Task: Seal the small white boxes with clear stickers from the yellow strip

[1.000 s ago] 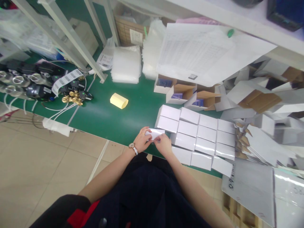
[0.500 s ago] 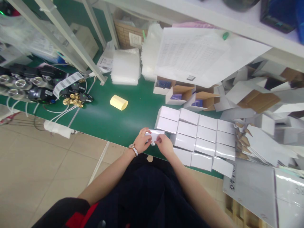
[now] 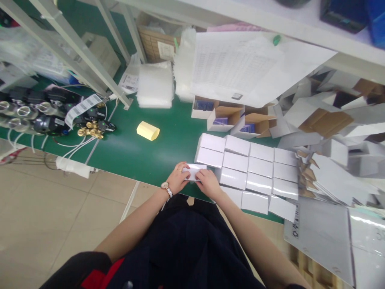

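Note:
Both of my hands hold one small white box (image 3: 195,170) at the near edge of the green table (image 3: 144,154). My left hand (image 3: 178,178), with a watch on its wrist, grips the box's left end. My right hand (image 3: 207,182) pinches the box's right side with curled fingers. Just to the right lies a block of several closed white boxes (image 3: 246,168) in tidy rows, touching one another.
Open boxes with brown flaps (image 3: 228,116) stand behind the rows. A heap of flat white cartons (image 3: 331,148) fills the right. A yellow pad (image 3: 147,131), stacked clear bags (image 3: 155,86), printed sheets (image 3: 240,68) and black and brass fittings (image 3: 60,116) lie further off.
My hands stayed on the white box and closed in a little over it; the view drifted slightly.

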`<state>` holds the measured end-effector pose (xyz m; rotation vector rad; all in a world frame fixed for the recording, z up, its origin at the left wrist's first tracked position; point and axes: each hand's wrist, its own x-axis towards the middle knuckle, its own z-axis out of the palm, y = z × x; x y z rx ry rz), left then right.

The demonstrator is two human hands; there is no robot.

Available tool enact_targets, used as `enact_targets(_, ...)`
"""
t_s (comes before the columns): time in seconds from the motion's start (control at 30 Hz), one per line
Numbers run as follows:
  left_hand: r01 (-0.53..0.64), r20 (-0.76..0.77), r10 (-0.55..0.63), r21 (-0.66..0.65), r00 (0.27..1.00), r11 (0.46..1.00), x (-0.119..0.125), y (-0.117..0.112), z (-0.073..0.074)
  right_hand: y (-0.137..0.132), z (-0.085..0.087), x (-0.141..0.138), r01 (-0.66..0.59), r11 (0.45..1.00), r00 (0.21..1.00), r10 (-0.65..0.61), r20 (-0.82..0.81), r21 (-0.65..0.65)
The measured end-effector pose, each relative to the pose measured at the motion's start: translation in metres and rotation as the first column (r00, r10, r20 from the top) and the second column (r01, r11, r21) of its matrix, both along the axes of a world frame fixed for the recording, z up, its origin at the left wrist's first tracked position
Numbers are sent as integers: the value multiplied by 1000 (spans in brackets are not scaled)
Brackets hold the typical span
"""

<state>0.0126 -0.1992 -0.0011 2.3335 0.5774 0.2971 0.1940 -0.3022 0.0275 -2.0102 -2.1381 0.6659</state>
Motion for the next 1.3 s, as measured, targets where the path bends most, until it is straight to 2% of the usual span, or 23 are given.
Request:
enact_targets(0.37, -2, 8, 2, -15, 1000, 1000, 0, 1, 0, 2, -5, 15, -169, 981, 981, 177, -85, 90)
enact_targets(0.57, -17, 17, 18, -42, 1000, 999, 0, 0, -1, 9, 4, 18, -141, 989, 970, 145, -196, 36)
enact_targets(0.73, -11, -3, 11, -37, 1000, 999, 0, 1, 1, 16, 10, 10, -120, 993, 982, 119, -149, 6)
enact_targets(0.9, -11, -18, 10, -44, 1000, 999, 1, 2, 3, 22, 12, 4, -146, 989, 986, 144, -81, -28)
enact_targets(1.07, -10, -35, 8, -46, 999, 999, 2, 2, 4, 23, 9, 1, -139, 989, 990, 137, -44, -50)
enact_targets(1.3, -11, -39, 10, -47, 999, 999, 2, 2, 5, 18, 3, -3, -121, 993, 992, 120, -22, -13)
